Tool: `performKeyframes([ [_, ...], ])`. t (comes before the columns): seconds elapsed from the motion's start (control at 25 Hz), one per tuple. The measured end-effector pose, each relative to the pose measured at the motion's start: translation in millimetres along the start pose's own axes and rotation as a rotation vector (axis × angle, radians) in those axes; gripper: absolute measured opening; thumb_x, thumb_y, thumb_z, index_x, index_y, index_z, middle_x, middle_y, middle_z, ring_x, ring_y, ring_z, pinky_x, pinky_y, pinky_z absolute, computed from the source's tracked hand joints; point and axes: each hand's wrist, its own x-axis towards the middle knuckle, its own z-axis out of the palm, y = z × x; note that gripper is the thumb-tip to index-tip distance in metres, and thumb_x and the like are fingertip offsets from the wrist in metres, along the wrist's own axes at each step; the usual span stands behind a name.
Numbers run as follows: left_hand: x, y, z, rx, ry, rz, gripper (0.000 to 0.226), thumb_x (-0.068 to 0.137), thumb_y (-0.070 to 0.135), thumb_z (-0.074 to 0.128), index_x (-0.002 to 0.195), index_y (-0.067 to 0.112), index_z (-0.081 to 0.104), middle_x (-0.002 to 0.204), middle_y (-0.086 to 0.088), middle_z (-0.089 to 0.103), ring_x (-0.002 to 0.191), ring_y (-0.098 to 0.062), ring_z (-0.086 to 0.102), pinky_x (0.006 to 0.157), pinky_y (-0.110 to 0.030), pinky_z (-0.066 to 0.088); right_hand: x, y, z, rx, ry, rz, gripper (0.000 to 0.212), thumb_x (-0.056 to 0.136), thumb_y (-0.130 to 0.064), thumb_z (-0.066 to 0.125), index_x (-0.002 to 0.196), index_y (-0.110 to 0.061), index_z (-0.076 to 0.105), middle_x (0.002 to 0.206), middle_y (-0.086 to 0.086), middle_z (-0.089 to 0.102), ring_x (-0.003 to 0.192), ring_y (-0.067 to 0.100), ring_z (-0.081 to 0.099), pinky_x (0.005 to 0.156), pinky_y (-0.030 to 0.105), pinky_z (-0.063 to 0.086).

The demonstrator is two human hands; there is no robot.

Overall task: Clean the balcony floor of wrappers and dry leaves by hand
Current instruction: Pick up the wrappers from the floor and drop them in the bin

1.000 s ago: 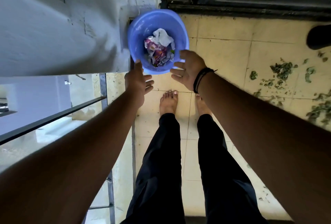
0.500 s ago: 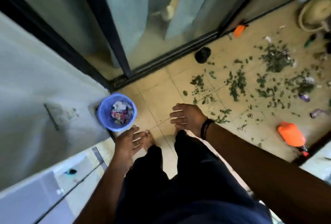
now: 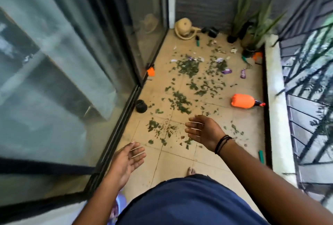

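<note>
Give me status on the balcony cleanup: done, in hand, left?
Done: floor tiles nearest the feet look mostly bare. In hand: nothing; left hand and right hand are open. Left: leaves scattered ahead, purple wrappers farther back.

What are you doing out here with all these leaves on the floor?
A person is tidying a balcony by hand. Right now both hands are empty: the left hand and right hand are open and held out over the tiled floor. Lots of green leaf bits are scattered ahead, plus a few purple wrappers farther back. An orange spray bottle lies on its side near the ledge. Plenty remains to pick up.
</note>
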Motion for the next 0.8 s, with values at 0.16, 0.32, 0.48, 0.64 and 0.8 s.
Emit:
performKeyframes([
  [0.16, 5, 32, 85, 0.156, -0.085, 0.063, 0.023, 0.104, 0.028, 0.051, 0.105, 0.011, 0.067, 0.098, -0.012, 0.075, 0.090, -0.028, 0.071, 0.079, -0.039, 0.056, -2, -20, -97, 0.314, 0.151, -0.028, 0.025, 0.101, -0.031, 0.048, 0.098, -0.011, 0.064, 0.099, 0.010, 0.069, 0.083, 0.025, 0.067, 0.068, 0.033, 0.056],
  [0.32, 10, 53, 152, 0.301, -0.122, 0.209, 0.020, 0.101, 0.026, 0.058, 0.106, 0.011, 0.070, 0.096, -0.010, 0.077, 0.089, -0.028, 0.074, 0.076, -0.038, 0.058, 6, -26, -149, 0.444, 0.222, -0.039, 0.027, 0.102, -0.030, 0.047, 0.098, -0.010, 0.064, 0.106, 0.011, 0.066, 0.089, 0.027, 0.063, 0.077, 0.036, 0.050],
  [0.48, 13, 54, 164, 0.384, -0.113, 0.229, 0.022, 0.102, 0.026, 0.057, 0.111, 0.011, 0.070, 0.102, -0.010, 0.077, 0.090, -0.026, 0.074, 0.075, -0.036, 0.058, 21, -24, -160, 0.454, 0.248, 0.013, 0.026, 0.102, -0.029, 0.047, 0.097, -0.009, 0.064, 0.102, 0.011, 0.067, 0.086, 0.027, 0.063, 0.075, 0.035, 0.050],
  [0.64, 20, 57, 159, 0.268, -0.043, 0.143, 0.022, 0.104, 0.023, 0.052, 0.106, 0.010, 0.069, 0.099, -0.011, 0.076, 0.089, -0.026, 0.073, 0.080, -0.039, 0.056, 40, -28, -157, 0.468, 0.272, 0.089, 0.025, 0.101, -0.030, 0.048, 0.094, -0.011, 0.062, 0.099, 0.010, 0.067, 0.087, 0.026, 0.063, 0.076, 0.034, 0.050],
  [0.8, 57, 79, 168, 0.317, -0.023, 0.170, 0.021, 0.104, 0.023, 0.053, 0.106, 0.010, 0.070, 0.099, -0.010, 0.077, 0.091, -0.027, 0.073, 0.079, -0.039, 0.057, 66, -50, -146, 0.421, 0.283, 0.099, 0.025, 0.102, -0.031, 0.048, 0.098, -0.010, 0.063, 0.101, 0.010, 0.068, 0.087, 0.026, 0.064, 0.074, 0.035, 0.051],
])
